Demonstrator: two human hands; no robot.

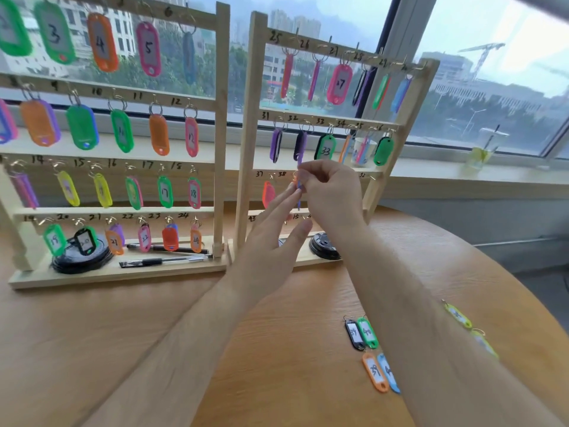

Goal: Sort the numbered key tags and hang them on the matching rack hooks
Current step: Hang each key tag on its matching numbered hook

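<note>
The right hand point(332, 192) grip pinches a thin purple plastic tag point(298, 202), edge-on, by hook 38 of the pale wooden rack point(246, 149). The left hand point(277, 238) grip is spread, fingers straight. Glossy oblong loose tags point(374, 372) lie on the grained counter point(277, 334).

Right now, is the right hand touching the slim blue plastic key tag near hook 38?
Touching. The head view shows the right hand pinching the top of the blue plastic key tag, which hangs edge-on below its fingertips.
</note>
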